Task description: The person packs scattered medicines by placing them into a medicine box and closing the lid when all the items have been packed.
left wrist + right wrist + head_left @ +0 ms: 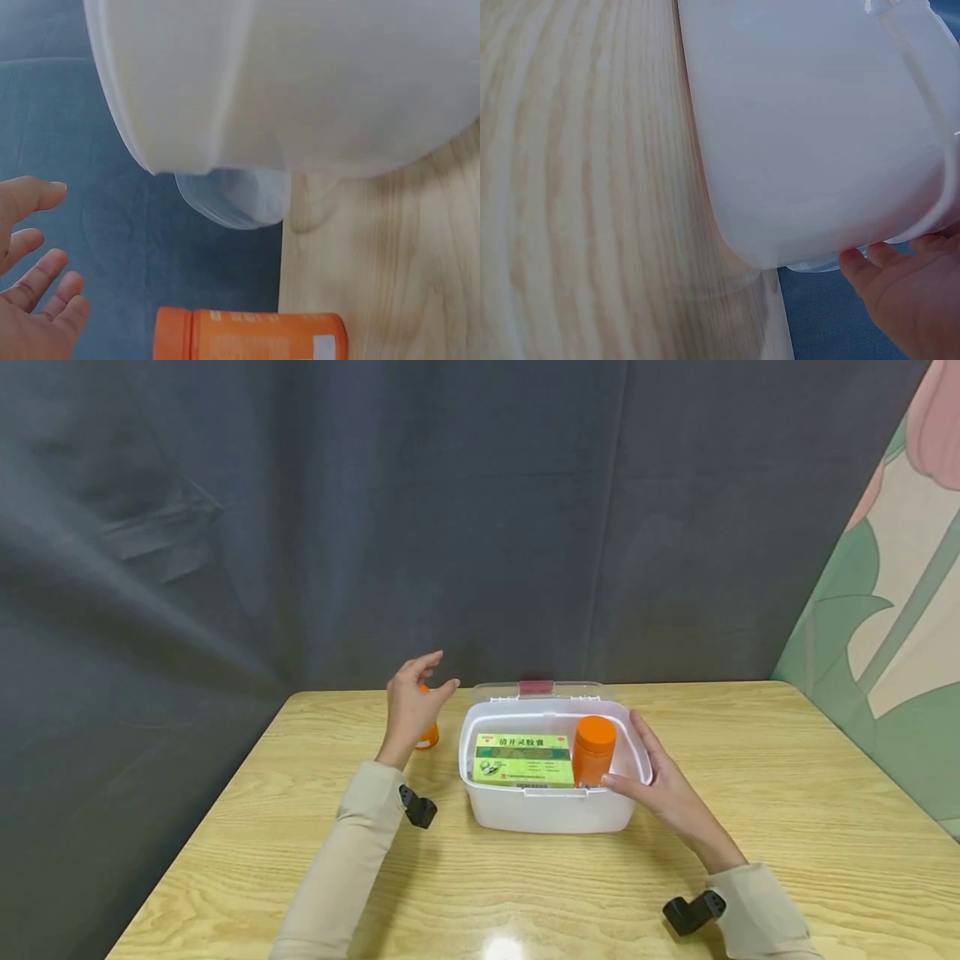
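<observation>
A white plastic storage box (551, 810) stands on the table with its clear lid (487, 693) swung back behind it. Inside lie a green medicine box (517, 760) at the left and an orange bottle (595, 752) upright at the right. My right hand (667, 785) holds the storage box at its right end, thumb over the front rim and fingers along the outer side wall. My left hand (412, 706) is raised left of the storage box, thumb and fingers spread apart with nothing between them. Partly behind it stands a second orange bottle (255, 335), apart from the fingers in the left wrist view.
The wooden table (750, 777) ends at a dark curtain (450, 527) at the back and left. A wall with a painted flower pattern (885, 627) runs along the right. The storage box's lid reaches toward the table's back edge.
</observation>
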Demonstrator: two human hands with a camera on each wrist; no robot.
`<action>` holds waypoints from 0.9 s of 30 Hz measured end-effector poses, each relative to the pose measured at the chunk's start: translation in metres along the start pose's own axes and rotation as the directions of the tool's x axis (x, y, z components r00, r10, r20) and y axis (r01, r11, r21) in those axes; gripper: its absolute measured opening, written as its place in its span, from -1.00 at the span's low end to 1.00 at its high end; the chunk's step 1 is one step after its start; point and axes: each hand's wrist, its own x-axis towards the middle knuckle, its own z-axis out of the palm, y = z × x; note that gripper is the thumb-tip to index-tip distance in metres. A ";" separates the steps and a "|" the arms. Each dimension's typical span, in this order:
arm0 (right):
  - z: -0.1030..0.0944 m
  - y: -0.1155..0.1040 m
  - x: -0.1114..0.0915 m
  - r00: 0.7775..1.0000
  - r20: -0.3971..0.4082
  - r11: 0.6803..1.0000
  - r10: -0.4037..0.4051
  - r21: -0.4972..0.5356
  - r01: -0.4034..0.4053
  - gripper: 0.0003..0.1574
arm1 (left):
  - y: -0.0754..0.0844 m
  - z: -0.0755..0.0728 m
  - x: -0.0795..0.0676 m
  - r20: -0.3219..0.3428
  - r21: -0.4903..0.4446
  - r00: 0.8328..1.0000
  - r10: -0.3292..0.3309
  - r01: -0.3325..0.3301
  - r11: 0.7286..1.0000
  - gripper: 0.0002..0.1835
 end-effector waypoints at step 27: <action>0.001 0.001 0.001 1.000 -0.014 1.000 0.005 -0.013 -0.005 0.18 | -0.035 -0.014 -0.009 -0.029 0.111 0.986 -0.163 0.165 0.980 -0.42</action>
